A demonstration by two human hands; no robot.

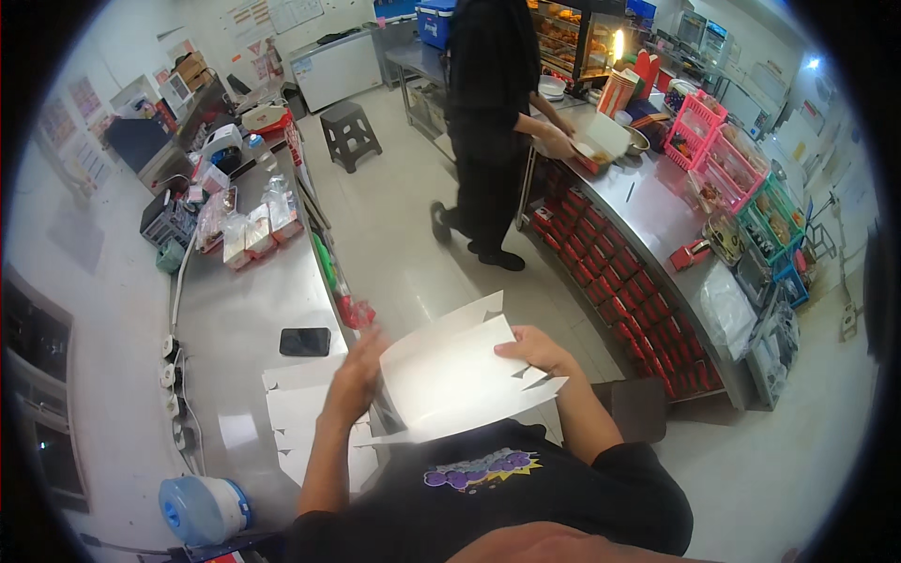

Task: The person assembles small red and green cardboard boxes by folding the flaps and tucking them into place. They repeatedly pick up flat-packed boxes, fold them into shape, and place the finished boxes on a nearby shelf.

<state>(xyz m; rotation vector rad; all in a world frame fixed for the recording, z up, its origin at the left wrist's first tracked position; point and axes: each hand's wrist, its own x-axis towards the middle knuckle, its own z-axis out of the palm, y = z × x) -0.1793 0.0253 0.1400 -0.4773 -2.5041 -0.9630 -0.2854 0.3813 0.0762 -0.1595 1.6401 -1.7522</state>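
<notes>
A partly folded white cardboard box blank (pixel 449 368) is held up in front of my body, its flaps and notched tabs standing out at the edges. My right hand (pixel 540 349) grips its right side, thumb on the inner face and the other fingers behind it. At the left side panel, my left hand (pixel 357 375) has its fingers stretched upward, slightly blurred; whether it touches the card is unclear. Flat white box blanks (pixel 305 413) lie on the steel counter (pixel 221 328) beside my left forearm, which partly covers them.
A black phone (pixel 305 342) lies beyond the blanks. Wrapped packs (pixel 258 233) crowd the counter's far end. A blue-lidded tub (pixel 202 509) stands at lower left. Across the aisle, a person in black (pixel 493 122) handles an open food box at another counter, with red boxes (pixel 610 281) shelved below.
</notes>
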